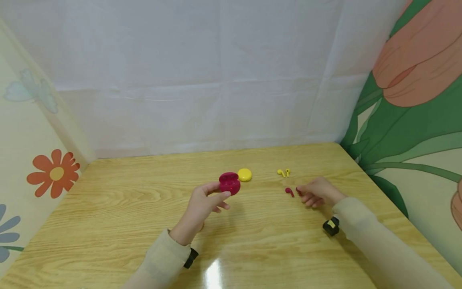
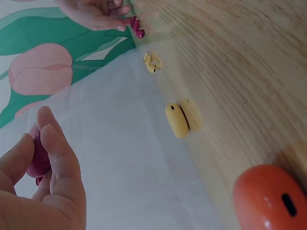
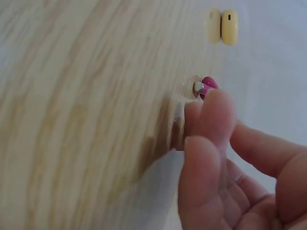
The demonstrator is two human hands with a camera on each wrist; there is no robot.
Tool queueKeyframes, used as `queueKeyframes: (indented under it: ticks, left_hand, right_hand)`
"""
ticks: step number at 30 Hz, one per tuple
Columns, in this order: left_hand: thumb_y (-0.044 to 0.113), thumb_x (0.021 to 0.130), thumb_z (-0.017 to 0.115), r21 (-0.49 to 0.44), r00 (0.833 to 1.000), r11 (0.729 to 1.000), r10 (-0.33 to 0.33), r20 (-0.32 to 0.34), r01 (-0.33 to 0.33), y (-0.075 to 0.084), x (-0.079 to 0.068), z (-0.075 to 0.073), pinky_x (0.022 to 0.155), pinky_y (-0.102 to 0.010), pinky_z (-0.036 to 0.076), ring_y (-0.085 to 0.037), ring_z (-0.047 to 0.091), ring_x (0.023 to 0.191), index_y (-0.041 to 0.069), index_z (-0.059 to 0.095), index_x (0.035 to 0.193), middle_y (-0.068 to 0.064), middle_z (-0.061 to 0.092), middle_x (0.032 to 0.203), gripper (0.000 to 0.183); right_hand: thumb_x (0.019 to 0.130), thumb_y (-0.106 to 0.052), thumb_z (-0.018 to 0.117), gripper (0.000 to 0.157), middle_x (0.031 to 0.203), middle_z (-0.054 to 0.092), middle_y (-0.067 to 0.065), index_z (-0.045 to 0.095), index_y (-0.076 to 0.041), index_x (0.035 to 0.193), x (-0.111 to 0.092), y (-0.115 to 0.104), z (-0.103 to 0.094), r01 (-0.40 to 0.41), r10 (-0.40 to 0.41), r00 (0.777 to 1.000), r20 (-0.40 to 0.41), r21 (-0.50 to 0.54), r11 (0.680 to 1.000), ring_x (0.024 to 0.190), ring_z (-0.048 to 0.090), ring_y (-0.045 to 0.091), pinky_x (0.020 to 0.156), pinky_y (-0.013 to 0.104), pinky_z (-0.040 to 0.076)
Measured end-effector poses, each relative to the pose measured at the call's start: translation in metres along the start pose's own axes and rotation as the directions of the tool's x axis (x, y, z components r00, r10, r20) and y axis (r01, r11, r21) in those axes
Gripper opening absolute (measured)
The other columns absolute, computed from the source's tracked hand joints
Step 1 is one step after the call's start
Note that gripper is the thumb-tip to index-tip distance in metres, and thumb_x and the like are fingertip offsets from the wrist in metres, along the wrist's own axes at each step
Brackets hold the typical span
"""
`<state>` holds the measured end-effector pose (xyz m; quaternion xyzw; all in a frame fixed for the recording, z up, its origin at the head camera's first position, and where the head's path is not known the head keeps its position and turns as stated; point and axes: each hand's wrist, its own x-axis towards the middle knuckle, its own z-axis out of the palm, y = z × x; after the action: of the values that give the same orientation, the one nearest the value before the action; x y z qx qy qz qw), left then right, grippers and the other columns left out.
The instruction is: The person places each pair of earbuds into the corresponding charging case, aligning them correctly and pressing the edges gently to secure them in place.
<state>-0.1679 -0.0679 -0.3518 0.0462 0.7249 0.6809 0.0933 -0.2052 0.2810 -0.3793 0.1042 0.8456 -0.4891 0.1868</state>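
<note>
My left hand (image 1: 203, 202) holds a glossy magenta earbud case (image 1: 230, 185) above the table, its lid raised, between thumb and fingers. Low over the right side of the table, my right hand (image 1: 319, 192) pinches one magenta earbud (image 1: 298, 191) at its fingertips. A second magenta earbud (image 1: 289, 191) lies just left of it on the wood. In the right wrist view the fingers hide the pinched earbud, while a magenta earbud (image 3: 207, 87) shows beyond them.
A round yellow case (image 1: 244, 175) sits behind the magenta one. Two yellow earbuds (image 1: 283, 173) lie farther back than the magenta pair. An orange-red case (image 2: 268, 199) stands close in the left wrist view. White cloth (image 1: 216, 100) hangs behind the wooden table (image 1: 119, 208).
</note>
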Motion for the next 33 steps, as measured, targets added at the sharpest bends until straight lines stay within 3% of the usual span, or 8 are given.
queueKeyframes:
  ticks: [7,19,25,33]
  left_hand:
    - [0.011,0.091,0.068,0.007,1.0,1.0,-0.008,-0.008,0.008,0.001,-0.002,0.001,0.059,-0.027,0.051,-0.018,0.068,0.063,-0.004,0.064,0.12,-0.013,0.066,0.107,0.033]
    - [0.011,0.09,0.068,0.0,1.0,1.0,-0.009,-0.009,0.009,-0.001,-0.002,0.001,0.059,-0.027,0.051,-0.018,0.068,0.063,-0.003,0.065,0.12,-0.012,0.068,0.103,0.033]
    - [0.012,0.091,0.069,0.003,1.0,1.0,0.004,0.0,-0.004,-0.002,-0.003,0.001,0.058,-0.027,0.051,-0.018,0.068,0.063,-0.005,0.064,0.12,-0.014,0.067,0.105,0.034]
    - [0.011,0.091,0.068,-0.011,1.0,1.0,-0.012,-0.005,0.012,-0.003,-0.001,0.0,0.058,-0.026,0.05,-0.018,0.068,0.063,-0.004,0.063,0.12,-0.014,0.066,0.105,0.034]
  right_hand:
    - [0.099,-0.017,0.055,0.025,0.062,0.063,0.002,0.066,0.003,0.087,0.002,-0.001,0.002,0.017,-0.016,0.999,0.035,-0.024,1.0,0.053,0.062,0.01,0.05,0.024,0.051]
    - [0.095,-0.008,0.059,0.019,0.059,0.062,0.002,0.06,-0.001,0.078,0.01,-0.004,0.006,-0.012,0.01,1.0,-0.021,-0.099,0.995,0.05,0.061,0.01,0.047,0.025,0.05]
    - [0.096,-0.009,0.056,0.017,0.065,0.065,0.004,0.062,0.002,0.085,0.008,-0.003,0.002,0.0,-0.003,0.999,-0.033,-0.087,0.996,0.054,0.063,0.013,0.051,0.028,0.052]
    - [0.098,-0.009,0.052,0.024,0.073,0.069,0.007,0.061,0.013,0.1,-0.005,-0.011,-0.004,0.088,-0.088,0.995,-0.048,-0.013,0.996,0.06,0.067,0.015,0.055,0.03,0.055]
